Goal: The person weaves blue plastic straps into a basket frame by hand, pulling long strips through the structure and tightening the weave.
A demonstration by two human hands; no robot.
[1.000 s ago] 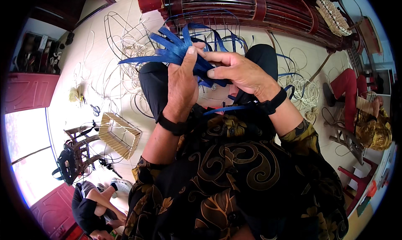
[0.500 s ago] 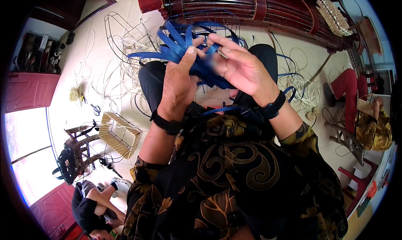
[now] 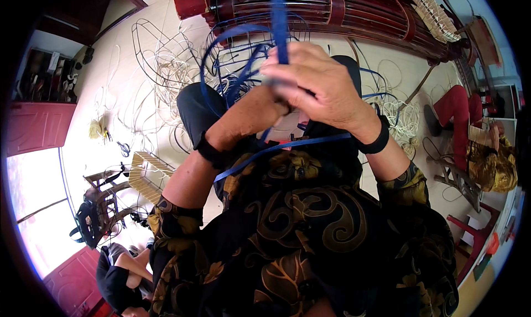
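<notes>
My right hand [image 3: 323, 87] is closed around a flat blue strap [image 3: 280, 24], whose length stands up past the fingers toward the top of the view. Under and against it is my left hand [image 3: 251, 115], curled like a fist; its fingertips are hidden behind the right hand and smeared by motion. What it grips cannot be made out. A blue strap loop [image 3: 206, 68] curves down beside the left hand. Another blue strap [image 3: 298, 143] lies slanting across my lap. Beyond the hands, a dark wire frame [image 3: 238, 54] with blue strands stands on the floor.
Tangled pale cord [image 3: 174, 65] covers the floor at left, with more pale cord [image 3: 402, 118] at right. A dark red slatted wooden bench [image 3: 271, 10] spans the far side. A slatted frame [image 3: 146, 176] lies at left. One person [image 3: 124, 273] sits lower left, another [image 3: 489, 156] at right.
The fanned bundle of blue straps has left my fingers' top. My hands have come together, right over left, and a single strap now points upward. The lap strap stretches farther left.
</notes>
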